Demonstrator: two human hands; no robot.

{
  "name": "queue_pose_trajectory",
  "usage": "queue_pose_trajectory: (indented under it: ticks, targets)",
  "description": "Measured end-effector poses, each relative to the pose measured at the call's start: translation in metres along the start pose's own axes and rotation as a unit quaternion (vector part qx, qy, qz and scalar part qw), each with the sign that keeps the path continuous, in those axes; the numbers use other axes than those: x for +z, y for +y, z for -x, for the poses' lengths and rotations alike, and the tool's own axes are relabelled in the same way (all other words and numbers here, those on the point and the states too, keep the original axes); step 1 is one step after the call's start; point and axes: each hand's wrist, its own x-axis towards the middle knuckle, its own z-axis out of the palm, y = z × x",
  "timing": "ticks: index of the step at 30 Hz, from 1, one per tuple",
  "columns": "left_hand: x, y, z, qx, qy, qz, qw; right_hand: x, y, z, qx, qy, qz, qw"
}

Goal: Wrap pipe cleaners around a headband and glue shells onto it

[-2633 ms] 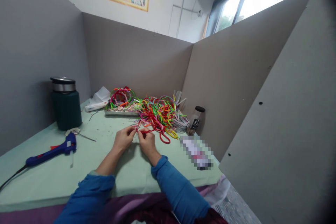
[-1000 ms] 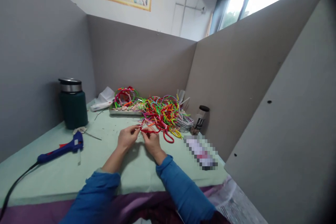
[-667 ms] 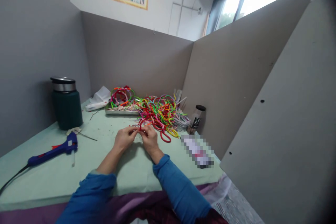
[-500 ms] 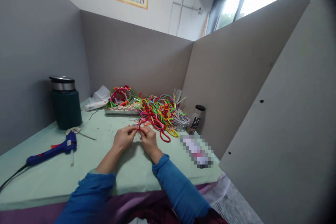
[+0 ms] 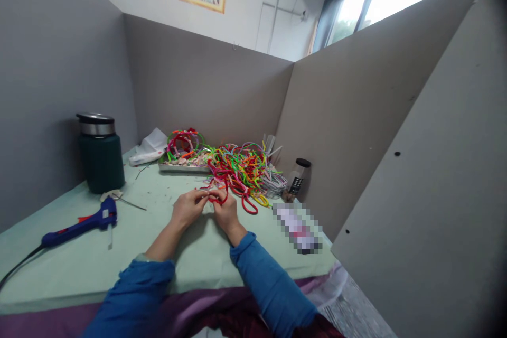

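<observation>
Between the fingertips of the left hand (image 5: 188, 208) and the right hand (image 5: 226, 215), held close together, a slim red cord (image 5: 227, 194) is pinched, its supple length curved into a loop by the right fingers. Just beyond the hands, a tangled heap (image 5: 240, 169) of bright, bendy strands is piled beside a shallow metal tray (image 5: 184, 170). To their left, a blue plastic glue gun (image 5: 89, 226) is laid on the pale green table (image 5: 200, 272); to their right, a clear, black-lidded jar (image 5: 297, 178) is seen.
</observation>
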Motion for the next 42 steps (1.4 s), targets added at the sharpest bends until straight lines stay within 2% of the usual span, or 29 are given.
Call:
queue_pose_trajectory:
  ticks: [8, 16, 20, 27, 42]
  targets:
    - [-0.005, 0.007, 0.002, 0.04, -0.037, -0.036, 0.998, -0.001, -0.005, 0.0, 0.066, 0.002, -0.027, 0.997]
    - [-0.006, 0.004, 0.002, 0.041, -0.045, -0.058, 0.996, 0.001, -0.004, -0.002, 0.059, 0.009, -0.023, 0.998]
    - [-0.008, 0.006, 0.003, 0.026, -0.039, -0.037, 0.998, 0.0, -0.006, -0.002, 0.065, -0.002, -0.025, 0.998]
    - [-0.013, 0.013, 0.004, -0.039, -0.031, -0.014, 0.999, 0.002, -0.006, 0.001, 0.05, -0.022, -0.045, 0.997]
    - [-0.013, 0.014, 0.003, -0.06, -0.035, -0.022, 0.997, 0.002, -0.008, 0.002, 0.012, -0.026, -0.024, 0.999]
